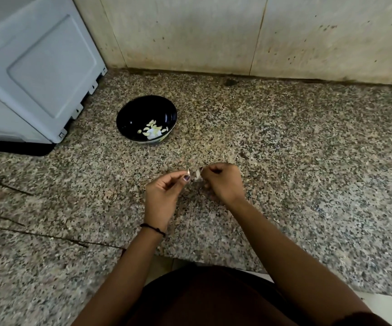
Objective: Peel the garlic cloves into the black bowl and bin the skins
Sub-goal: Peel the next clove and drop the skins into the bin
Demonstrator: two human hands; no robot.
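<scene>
Pinching hands meet over a speckled granite countertop [284, 149]: the left hand [164, 189] nips a tiny pale sliver of skin [188, 171] between thumb and forefinger, its other fingers curled loosely into the palm, a dark-painted thumbnail showing. The right hand [221, 182], knuckles up and fingers curled in, grips a small whitish garlic clove [199, 174] at its fingertips. The clove sticks out from the grip toward the left hand, with the sliver just beside it and a narrow gap between the two. How much skin remains on the clove is too small to tell.

Both hands hover above the stone near the counter's front edge. The black bowl [138, 114] sits on the countertop well beyond them, farther back and to the left, apart from both hands. A small heap of peeled cloves [152, 130] lies in the bottom of it, toward its near side.

A white appliance [37, 67] stands at the far left, close to the bowl. A stained tiled wall [190, 31] runs along the back of the counter. A thin black thread bracelet [153, 229] circles the left wrist.
</scene>
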